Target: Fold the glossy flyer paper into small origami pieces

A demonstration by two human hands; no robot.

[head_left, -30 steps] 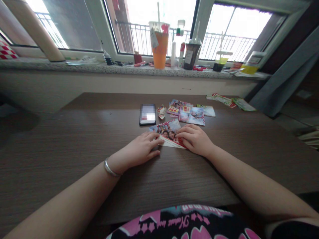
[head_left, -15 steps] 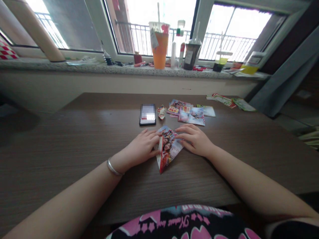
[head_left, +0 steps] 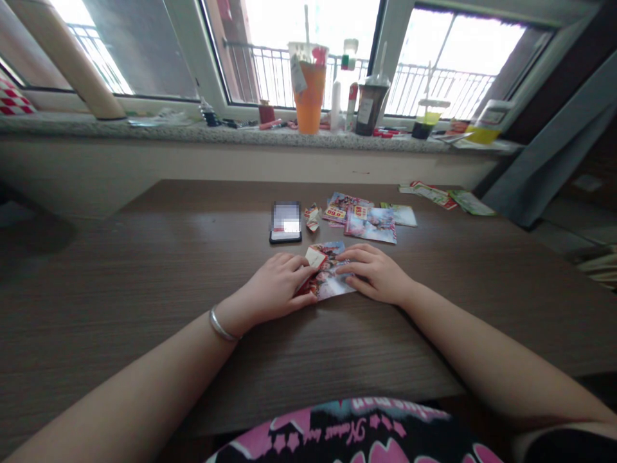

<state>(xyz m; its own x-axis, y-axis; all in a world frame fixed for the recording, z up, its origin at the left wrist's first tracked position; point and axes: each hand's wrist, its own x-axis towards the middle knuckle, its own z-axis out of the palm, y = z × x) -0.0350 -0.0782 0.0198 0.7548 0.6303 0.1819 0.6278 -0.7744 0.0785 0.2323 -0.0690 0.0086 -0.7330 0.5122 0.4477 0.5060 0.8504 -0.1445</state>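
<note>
A colourful printed sheet of paper lies on the brown table in front of me, with one edge folded over so that a white flap shows at its upper left. My left hand is closed on the sheet's left side, fingers over the fold and thumb along the lower edge. From the right, my right hand rests on the same sheet, fingers spread and fingertips on its surface. Part of the folded edge is hidden beneath the left fingers.
Beyond the hands lie a phone, a crumpled scrap of paper and several printed leaflets. More paper strips are at the far right edge. Cups, including a tall orange drink, stand on the windowsill.
The sheet has been turned: its pointed corner no longer sticks out towards me, and the white flap now faces the upper left. Both hands have shifted only slightly.
</note>
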